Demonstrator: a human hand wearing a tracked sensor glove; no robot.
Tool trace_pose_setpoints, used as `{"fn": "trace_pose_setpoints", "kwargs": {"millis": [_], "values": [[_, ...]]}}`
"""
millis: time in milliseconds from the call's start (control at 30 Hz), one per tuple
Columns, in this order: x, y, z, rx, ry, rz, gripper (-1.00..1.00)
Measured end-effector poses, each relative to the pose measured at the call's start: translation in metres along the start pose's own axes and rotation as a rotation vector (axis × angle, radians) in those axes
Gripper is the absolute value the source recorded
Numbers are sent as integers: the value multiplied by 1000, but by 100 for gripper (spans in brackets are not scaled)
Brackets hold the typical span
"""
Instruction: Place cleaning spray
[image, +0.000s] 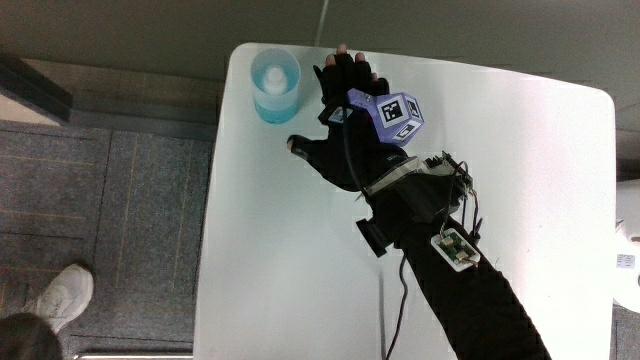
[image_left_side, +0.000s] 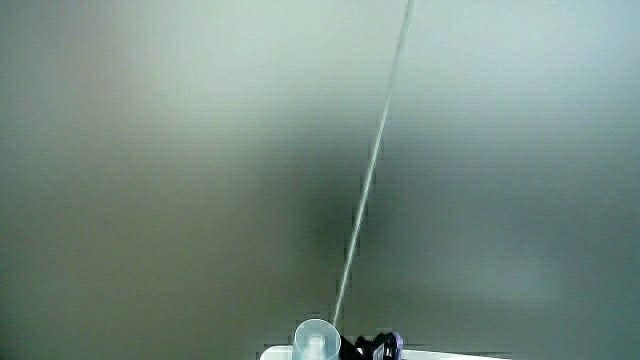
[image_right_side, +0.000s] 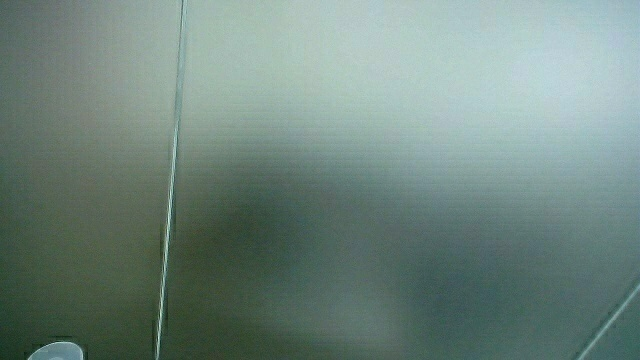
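Pale blue translucent plastic spray bottle (image: 275, 85) standing upright on white rounded-corner table (image: 300, 260), sitting near table's corner, at edge farthest from person. Black-gloved hand (image: 352, 120) hovering just beside bottle, not touching it; fingers relaxed and loosely spread, gripping nothing. Purple patterned cube (image: 395, 115) riding on back of hand. Forearm carrying small circuit board (image: 455, 248) with wires. Side views showing mostly pale wall; bottle's top peeking in at (image_left_side: 316, 342) and (image_right_side: 55, 351), glove beside it (image_left_side: 375, 346).

1 spray bottle (image: 275, 85) – 1 table (image: 290, 250)
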Motion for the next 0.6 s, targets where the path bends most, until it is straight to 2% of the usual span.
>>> {"fn": "trace_pose_setpoints", "kwargs": {"millis": [200,367,400,600], "values": [[8,1,-4,36,-99,-1,-100],[8,-3,3,-50,-28,14,-100],[12,-4,1,-53,6,-9,-100],[37,-17,1,-60,116,11,-100]]}}
